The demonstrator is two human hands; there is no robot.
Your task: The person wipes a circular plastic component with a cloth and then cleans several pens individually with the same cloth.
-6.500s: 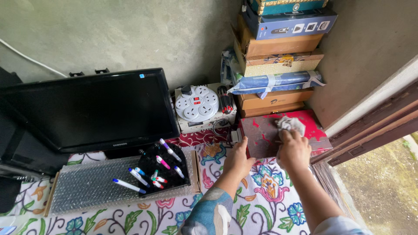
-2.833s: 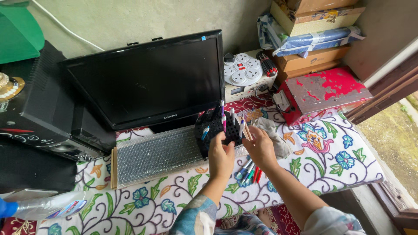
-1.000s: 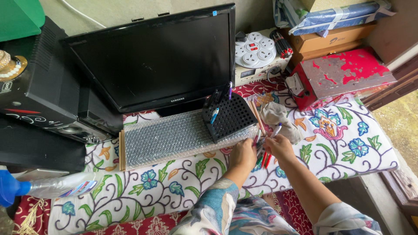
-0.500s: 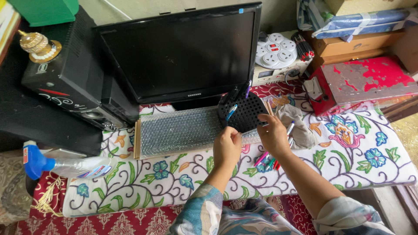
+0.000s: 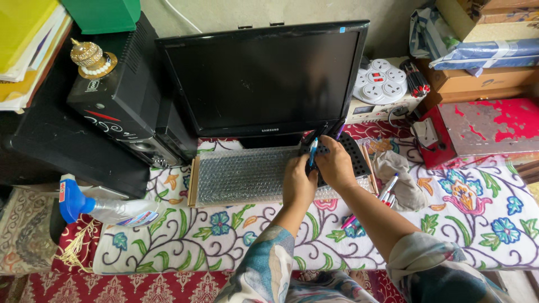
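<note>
My left hand (image 5: 297, 182) pinches a blue pen (image 5: 312, 152) upright at the left edge of a black perforated pen holder (image 5: 355, 157). My right hand (image 5: 336, 164) lies over the holder and grips it. The holder rests on the right end of a keyboard wrapped in bubble wrap (image 5: 241, 177), in front of a black monitor (image 5: 264, 78). A few pens stand in the holder's far side. Loose pens (image 5: 387, 189) lie on the floral cloth just right of my right forearm.
A grey rag (image 5: 401, 174) lies beside the loose pens. A white power strip (image 5: 382, 81), a red metal box (image 5: 483, 126) and stacked boxes are at the right. A black speaker (image 5: 120, 101) and a blue-capped spray bottle (image 5: 95, 207) are at the left.
Both hands rose from the loose pens on the cloth to the pen holder. The left hand now holds a blue pen at the holder. The view shifted rightward.
</note>
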